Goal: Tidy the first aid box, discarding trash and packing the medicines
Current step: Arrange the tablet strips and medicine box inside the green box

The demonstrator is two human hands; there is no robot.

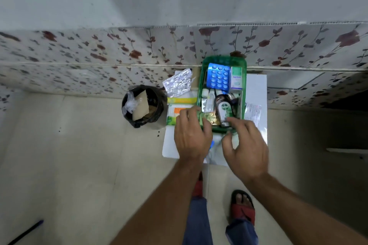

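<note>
Two bare hands reach down over a small white table (169, 145) seen from above. At the table's centre sits the green box (203, 77), already holding a blue blister pack (218, 78) at 12 o'clock, a white carton (236, 79) at 1 o'clock, and a dark bottle (223, 110) near the front. The left hand (192, 137) rests on the box's near-left corner, its grip curled around a small green packet (203, 119) beside a gold strip (212, 118). The right hand (246, 147) hovers at the box's near rim, fingers spread and holding nothing. Outside the box at 10 o'clock lie a crumpled foil strip (177, 82) and flat packets (180, 105); a black bin (143, 105) stands on the floor at 9 o'clock. Packing seems under way; next, the packet likely needs seating in the box, then the leftovers sorting.
</note>
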